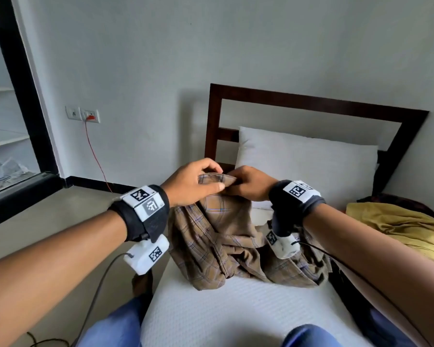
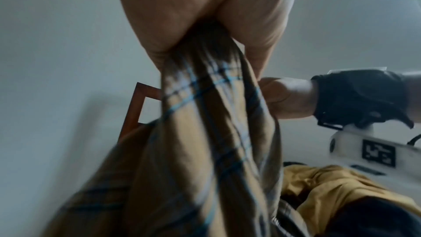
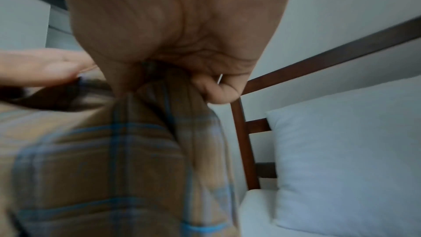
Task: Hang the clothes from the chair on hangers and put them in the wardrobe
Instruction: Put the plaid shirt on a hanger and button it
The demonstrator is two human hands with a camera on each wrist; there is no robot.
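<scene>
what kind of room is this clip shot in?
Most likely a bedroom. A bed with a dark wooden headboard and a white pillow on a white mattress; both hands hold up a brown plaid shirt over it, and a mustard-yellow garment lies alongside.

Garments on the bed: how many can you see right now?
2. The plaid shirt is held up by both hands over the mattress; a mustard garment lies at the right. Dark fabric behind it may be more.
</scene>
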